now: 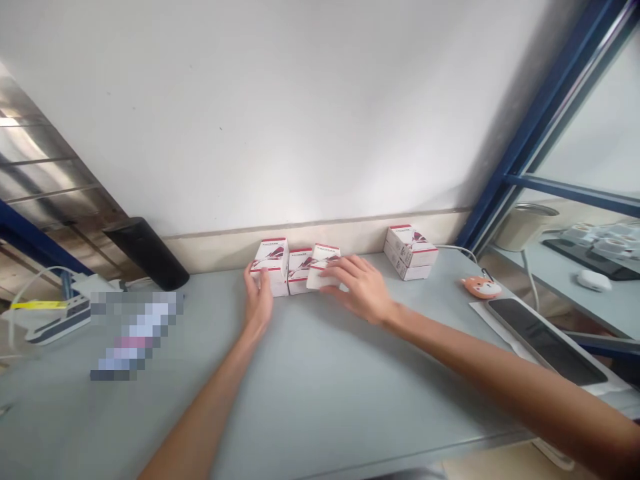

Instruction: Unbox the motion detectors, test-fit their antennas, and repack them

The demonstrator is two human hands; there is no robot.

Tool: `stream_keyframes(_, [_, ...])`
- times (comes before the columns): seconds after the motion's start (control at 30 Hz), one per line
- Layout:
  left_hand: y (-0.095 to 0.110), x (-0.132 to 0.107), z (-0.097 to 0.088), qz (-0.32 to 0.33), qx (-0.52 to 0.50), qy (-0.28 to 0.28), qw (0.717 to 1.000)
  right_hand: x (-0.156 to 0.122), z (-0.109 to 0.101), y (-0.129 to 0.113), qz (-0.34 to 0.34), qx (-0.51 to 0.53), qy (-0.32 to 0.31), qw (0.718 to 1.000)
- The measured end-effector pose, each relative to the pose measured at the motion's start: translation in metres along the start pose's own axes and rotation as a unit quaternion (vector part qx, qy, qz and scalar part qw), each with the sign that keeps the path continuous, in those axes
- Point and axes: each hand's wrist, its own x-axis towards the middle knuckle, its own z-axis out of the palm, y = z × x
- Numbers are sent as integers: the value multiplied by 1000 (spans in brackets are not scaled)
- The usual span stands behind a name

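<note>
My left hand (259, 303) rests against a white-and-red cardboard box (275, 252) by the wall, its fingers at the left side and its thumb on the front. In my right hand (363, 290) is a similar small box (325, 257), held tilted between fingers and thumb. Just left of that one, a lower white-and-red box (299, 270) stands between my hands, partly covered by the tilted box. Further right, two more such boxes (411, 252) are stacked one on the other.
The grey table (320, 387) meets a pale wall. To the left are a black cylinder (147, 253), a power strip (65, 317) and a pixelated item (137, 337). On the right lie an orange animal-face case (481, 287) and a phone (545, 340), beside a blue-framed glass partition.
</note>
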Motion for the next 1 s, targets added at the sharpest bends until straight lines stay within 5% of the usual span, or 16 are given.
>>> stream_keyframes(0.23, [-5,-3,1,3,-9,-29,1000,22,67,6,-36,-3,2,999])
stream_keyframes(0.53, [-11,-1,2,24,25,-36,999,30,88,4,-52,6,-24,998])
stream_keyframes(0.7, [-10,2,1,56,56,-16,997,22,49,1,-25,-1,-14,1000])
stream_keyframes(0.8, [-7,-2,2,77,71,11,994,2,5,27,-8,-28,0,1000])
stream_keyframes(0.9, [4,-14,5,115,89,76,987,-24,-37,72,114,-131,39,984])
stream_keyframes(1.0, [22,-32,9,223,121,114,961,-47,-63,112,292,-211,23,932])
